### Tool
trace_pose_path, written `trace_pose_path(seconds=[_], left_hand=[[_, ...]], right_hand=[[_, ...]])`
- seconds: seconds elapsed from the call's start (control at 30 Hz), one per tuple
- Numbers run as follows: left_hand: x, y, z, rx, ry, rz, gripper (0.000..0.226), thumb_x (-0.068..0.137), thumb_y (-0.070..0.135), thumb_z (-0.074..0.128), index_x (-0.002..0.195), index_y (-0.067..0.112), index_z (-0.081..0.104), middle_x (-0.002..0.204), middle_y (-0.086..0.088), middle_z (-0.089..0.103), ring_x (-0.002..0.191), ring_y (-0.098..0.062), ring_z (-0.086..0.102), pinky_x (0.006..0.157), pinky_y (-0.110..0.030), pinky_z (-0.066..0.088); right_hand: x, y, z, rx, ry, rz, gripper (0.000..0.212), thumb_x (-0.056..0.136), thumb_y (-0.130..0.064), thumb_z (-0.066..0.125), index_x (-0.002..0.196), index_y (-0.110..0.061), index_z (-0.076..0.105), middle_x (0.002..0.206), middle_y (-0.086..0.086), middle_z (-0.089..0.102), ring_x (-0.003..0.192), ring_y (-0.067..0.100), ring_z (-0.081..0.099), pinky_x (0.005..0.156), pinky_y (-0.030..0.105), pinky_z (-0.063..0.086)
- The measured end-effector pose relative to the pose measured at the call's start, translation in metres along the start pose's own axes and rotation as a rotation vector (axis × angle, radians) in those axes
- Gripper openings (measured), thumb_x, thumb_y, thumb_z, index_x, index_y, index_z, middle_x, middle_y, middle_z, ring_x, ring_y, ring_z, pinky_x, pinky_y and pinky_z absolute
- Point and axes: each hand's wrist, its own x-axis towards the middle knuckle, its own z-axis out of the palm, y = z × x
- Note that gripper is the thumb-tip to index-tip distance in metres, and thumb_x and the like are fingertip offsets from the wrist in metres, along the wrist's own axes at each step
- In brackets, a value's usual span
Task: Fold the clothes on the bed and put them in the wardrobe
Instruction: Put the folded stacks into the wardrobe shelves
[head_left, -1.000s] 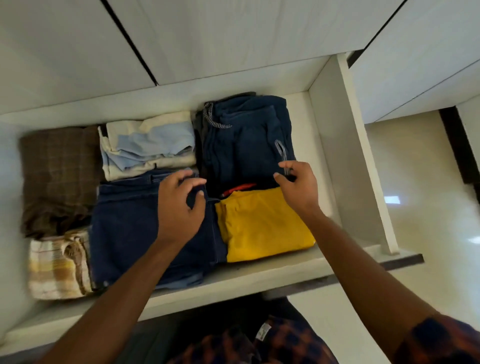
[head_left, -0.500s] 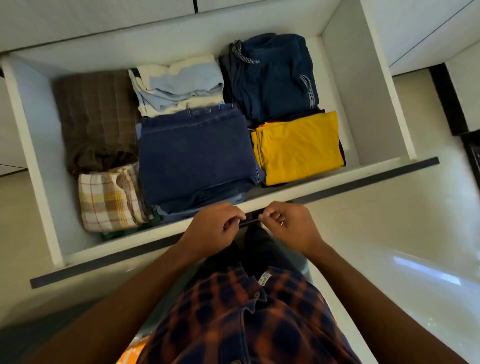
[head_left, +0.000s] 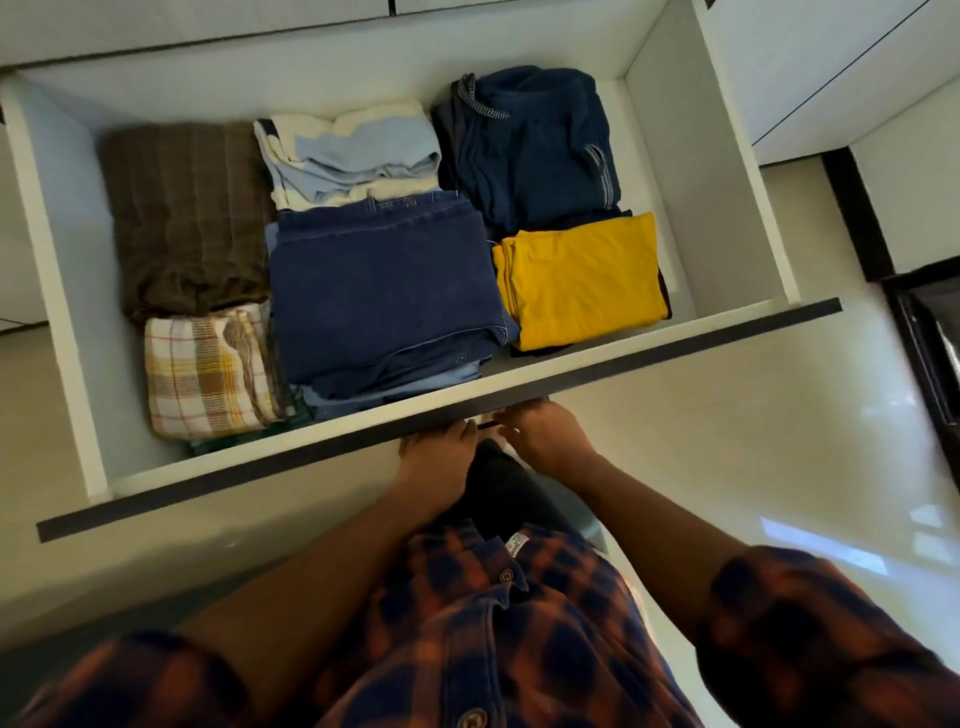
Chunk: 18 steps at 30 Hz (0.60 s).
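A second earlier I had both hands inside the drawer (head_left: 52, 260), the left on the jeans (head_left: 384, 291) and the right on the navy trousers (head_left: 530, 150) behind the yellow shirt (head_left: 582, 275). By this moment they had come out and sat side by side at the middle of the drawer front (head_left: 675, 353), below its dark edge strip.

My right hand (head_left: 545, 441) had its fingers curled up at the lip, holding it. My left hand (head_left: 436, 457) reached the same strip, but its fingertips were hidden under it, so I could not tell whether it gripped or only pressed.

The clothes were all folded and lying in the drawer. A brown cloth (head_left: 187, 218) lay at the back left, with a checked cloth (head_left: 208, 369) in front of it. A pale blue top (head_left: 358, 156) sat behind the jeans in the middle. On the right, the navy trousers and the yellow shirt sat one behind the other. The piles touched one another and looked settled, and nothing hung over the walls.

I took the hands leaving the piles to mean the packing here was finished and the closing step had begun. The drawer stood well out, so it needed an even shove from both hands, watching that the jeans pile nearest the front did not catch.
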Motion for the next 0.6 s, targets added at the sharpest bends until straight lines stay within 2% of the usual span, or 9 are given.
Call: trace_pose_path(seconds=[0.07, 0.13, 0.37, 0.53, 0.6], left_hand=[[0.004, 0.002, -0.006, 0.062, 0.016, -0.007, 0.049, 0.097, 0.016, 0.05, 0.145, 0.015, 0.042, 0.139, -0.006, 0.052, 0.119, -0.032, 0.059, 0.095, -0.047, 0.053], [0.006, 0.003, -0.012, 0.081, 0.035, -0.001, 0.044, 0.099, 0.014, 0.049, 0.143, 0.014, 0.046, 0.139, -0.006, 0.054, 0.122, -0.031, 0.058, 0.097, -0.044, 0.05], [0.014, 0.001, -0.02, 0.094, 0.065, -0.037, 0.041, 0.1, 0.012, 0.045, 0.141, 0.015, 0.049, 0.133, -0.007, 0.061, 0.123, -0.028, 0.057, 0.102, -0.039, 0.045], [0.032, -0.008, -0.039, 0.153, 0.071, -0.142, 0.031, 0.097, 0.018, 0.053, 0.126, 0.021, 0.063, 0.112, -0.001, 0.069, 0.106, -0.024, 0.066, 0.088, -0.036, 0.053], [0.043, -0.013, -0.052, 0.134, 0.081, -0.168, 0.031, 0.097, 0.019, 0.055, 0.126, 0.023, 0.064, 0.11, 0.0, 0.07, 0.104, -0.023, 0.067, 0.085, -0.035, 0.054]], right_hand=[[0.006, 0.003, -0.004, -0.019, -0.03, 0.017, 0.031, 0.104, -0.035, 0.052, 0.127, -0.028, 0.07, 0.128, 0.005, 0.069, 0.115, 0.03, 0.064, 0.093, 0.038, 0.052], [0.009, 0.004, -0.005, -0.043, -0.045, 0.015, 0.032, 0.104, -0.04, 0.049, 0.129, -0.034, 0.069, 0.13, 0.001, 0.068, 0.116, 0.028, 0.064, 0.093, 0.037, 0.052], [0.023, 0.011, -0.008, -0.109, -0.05, -0.026, 0.031, 0.102, -0.038, 0.054, 0.129, -0.033, 0.068, 0.13, 0.002, 0.069, 0.115, 0.03, 0.065, 0.093, 0.038, 0.054], [0.047, 0.014, -0.026, -0.168, -0.041, -0.085, 0.03, 0.103, -0.034, 0.052, 0.13, -0.034, 0.066, 0.124, 0.003, 0.071, 0.114, 0.033, 0.065, 0.09, 0.041, 0.057], [0.062, 0.017, -0.035, -0.178, -0.041, -0.09, 0.03, 0.104, -0.034, 0.053, 0.131, -0.036, 0.065, 0.125, 0.002, 0.07, 0.116, 0.032, 0.064, 0.09, 0.041, 0.056]])
